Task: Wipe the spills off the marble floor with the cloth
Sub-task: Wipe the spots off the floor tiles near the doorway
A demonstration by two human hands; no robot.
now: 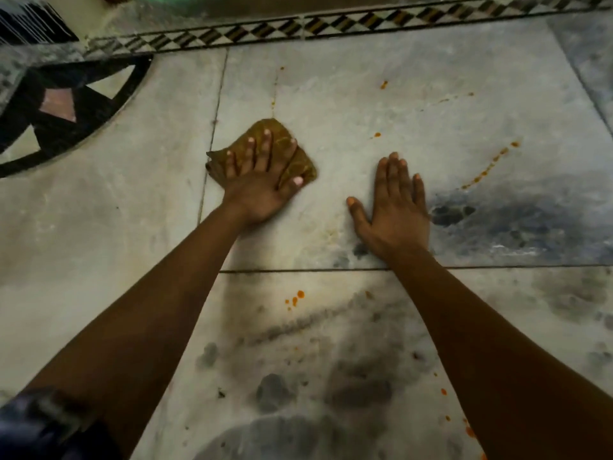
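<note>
Kneeling low, a person is leaning forward over a marble floor [431,104], both bare forearms reaching away from the camera. Nearest the viewer, orange drops [296,297] are sitting between the two arms, and more specks are showing by the right forearm at the lower edge. Farther out, the right hand [393,207] is lying flat on bare stone, fingers spread narrowly and holding nothing, probably bracing the body's weight. Just beside it, the left hand [262,180] is pressing palm-down with fingers fanned wide on a crumpled brownish-yellow cloth [300,166], likely to keep the whole cloth in contact with the floor while wiping. Beyond the hands, a dotted orange trail [491,166] is running off to the right and small spots are lingering farther away, so the wiping seems only partly done. The floor is pale grey, veined with dark smudges. At the far edge, a checkered inlay border [331,23] is crossing the room.
</note>
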